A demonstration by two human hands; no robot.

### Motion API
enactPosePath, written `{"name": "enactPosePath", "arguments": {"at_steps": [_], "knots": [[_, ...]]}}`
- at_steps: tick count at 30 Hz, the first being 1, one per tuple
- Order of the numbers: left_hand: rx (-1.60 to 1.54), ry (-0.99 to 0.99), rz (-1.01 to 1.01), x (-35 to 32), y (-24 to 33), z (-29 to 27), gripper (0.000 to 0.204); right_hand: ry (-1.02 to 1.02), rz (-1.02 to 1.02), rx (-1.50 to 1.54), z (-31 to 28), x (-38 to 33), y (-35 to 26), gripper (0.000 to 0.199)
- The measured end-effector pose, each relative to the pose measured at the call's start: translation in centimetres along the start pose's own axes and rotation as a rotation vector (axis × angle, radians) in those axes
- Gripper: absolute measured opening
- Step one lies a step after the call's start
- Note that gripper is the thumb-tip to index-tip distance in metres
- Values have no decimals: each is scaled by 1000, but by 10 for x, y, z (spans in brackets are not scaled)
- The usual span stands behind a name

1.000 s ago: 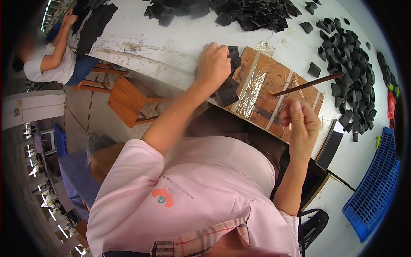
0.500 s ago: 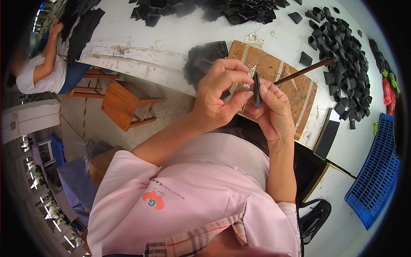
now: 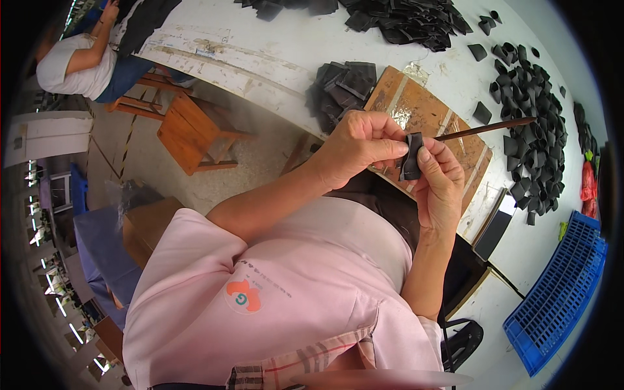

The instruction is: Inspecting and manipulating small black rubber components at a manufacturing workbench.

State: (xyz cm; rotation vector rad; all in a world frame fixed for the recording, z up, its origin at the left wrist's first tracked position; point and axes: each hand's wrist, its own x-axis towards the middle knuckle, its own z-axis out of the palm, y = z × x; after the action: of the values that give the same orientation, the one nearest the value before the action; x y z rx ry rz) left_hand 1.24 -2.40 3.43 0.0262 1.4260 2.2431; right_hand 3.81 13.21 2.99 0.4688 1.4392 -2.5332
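Note:
Over the brown board, both my hands pinch a small folded black fabric piece. My left hand grips its left edge between thumb and fingertips. From the other side, my right hand has its thumb pressed on the piece's face. A thin dark brown stick juts out to the right from behind the right fingers; its near end is hidden. Beneath lies the scuffed wooden board with strips of clear tape on it. Flat black pieces are stacked just beyond my left hand.
A large heap of curled black pieces covers the table's right side. More flat black pieces are piled at the back. A blue plastic crate stands at right. Wooden stools and a seated co-worker are at left.
The black piece has turned from edge-on to show its broad face. My left fingers have closed in on it. The stick has swung flatter along with my right hand.

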Motion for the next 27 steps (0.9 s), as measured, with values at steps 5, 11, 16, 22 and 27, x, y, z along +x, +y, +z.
{"name": "enactPosePath", "arguments": {"at_steps": [5,11,16,22,27], "knots": [[123,47,73,1,-7,-3,7,65,-280,-492,0,-1,6,19],[613,152,352,-4,-5,18,5,195,-765,-1059,16,-13,1,19],[861,295,699,4,-18,27,7,246,-992,-1271,17,-5,6,13],[-328,25,-53,15,0,19,13,387,-802,-1087,7,-4,5,8],[-107,-130,36,15,1,24,14,27,-77,88,-9,-7,-9,4]]}}
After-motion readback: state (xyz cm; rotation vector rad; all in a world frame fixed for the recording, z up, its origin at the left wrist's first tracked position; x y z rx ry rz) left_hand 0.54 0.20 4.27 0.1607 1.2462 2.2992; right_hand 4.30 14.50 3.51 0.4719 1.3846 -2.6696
